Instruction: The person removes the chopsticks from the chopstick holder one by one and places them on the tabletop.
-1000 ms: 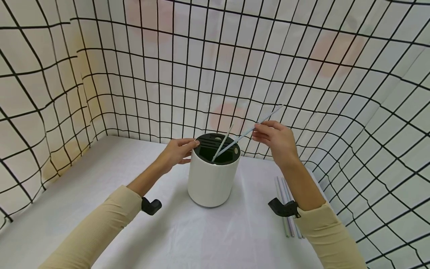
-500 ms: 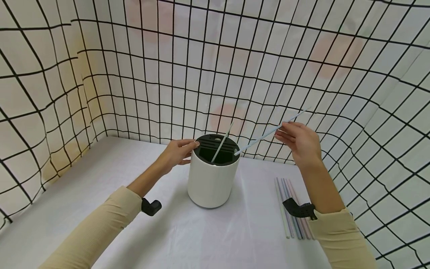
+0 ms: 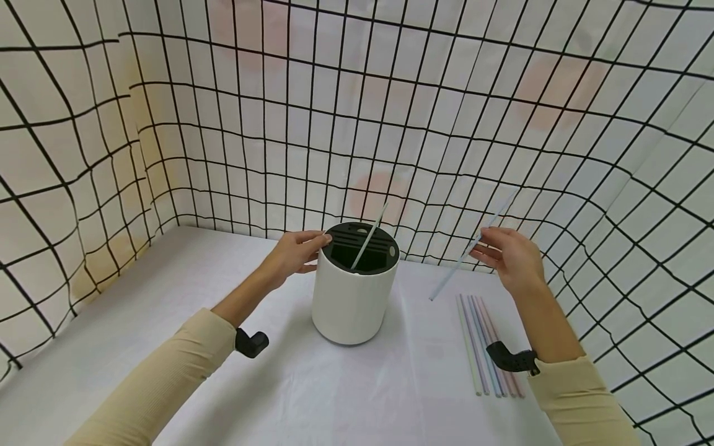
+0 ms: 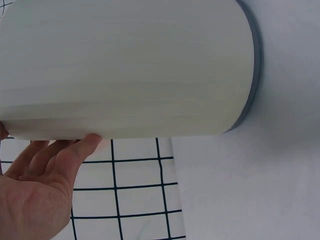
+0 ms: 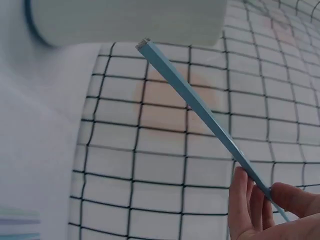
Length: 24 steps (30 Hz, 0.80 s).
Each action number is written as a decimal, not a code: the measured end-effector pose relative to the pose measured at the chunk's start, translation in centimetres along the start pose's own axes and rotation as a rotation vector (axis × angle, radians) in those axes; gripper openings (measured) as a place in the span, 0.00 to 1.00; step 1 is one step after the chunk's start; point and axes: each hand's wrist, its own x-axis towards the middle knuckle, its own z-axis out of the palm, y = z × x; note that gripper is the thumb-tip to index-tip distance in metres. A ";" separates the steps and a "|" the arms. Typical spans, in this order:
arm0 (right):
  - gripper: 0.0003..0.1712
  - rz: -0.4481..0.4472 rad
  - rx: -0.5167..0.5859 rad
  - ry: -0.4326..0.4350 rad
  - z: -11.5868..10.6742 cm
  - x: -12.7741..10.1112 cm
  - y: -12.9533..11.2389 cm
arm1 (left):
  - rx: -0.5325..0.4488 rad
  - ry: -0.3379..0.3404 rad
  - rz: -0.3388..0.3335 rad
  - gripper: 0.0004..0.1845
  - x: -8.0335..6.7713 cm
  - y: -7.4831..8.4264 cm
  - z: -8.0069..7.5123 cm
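Observation:
A white round holder (image 3: 350, 300) with a black slotted insert stands mid-table, and one pale straw (image 3: 368, 237) leans in it. My left hand (image 3: 292, 253) touches the holder's upper left rim with straight fingers; the left wrist view shows the fingertips (image 4: 85, 145) against the white wall (image 4: 130, 65). My right hand (image 3: 510, 257) is to the right of the holder, clear of it, and pinches a light blue straw (image 3: 467, 254) that slants down to the left in the air. The right wrist view shows the blue straw (image 5: 200, 112) held between thumb and fingers.
Several pastel straws (image 3: 486, 344) lie side by side on the white tablecloth (image 3: 167, 322) at the right, under my right forearm. White cloth walls with a black grid (image 3: 390, 111) close in the back and both sides.
My right hand has drawn the blue straw out of the holder and moved it right and down. The left hand and the holder have stayed put.

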 end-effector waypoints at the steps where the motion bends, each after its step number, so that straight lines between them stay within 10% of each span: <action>1: 0.11 0.009 -0.016 0.002 -0.4 0.3 0.4 | 0.001 0.001 0.000 0.29 0.0 0.0 0.0; 24: 0.26 0.184 -0.500 -0.027 -6.6 4.2 10.6 | -0.003 0.005 0.002 0.29 0.1 -0.2 0.0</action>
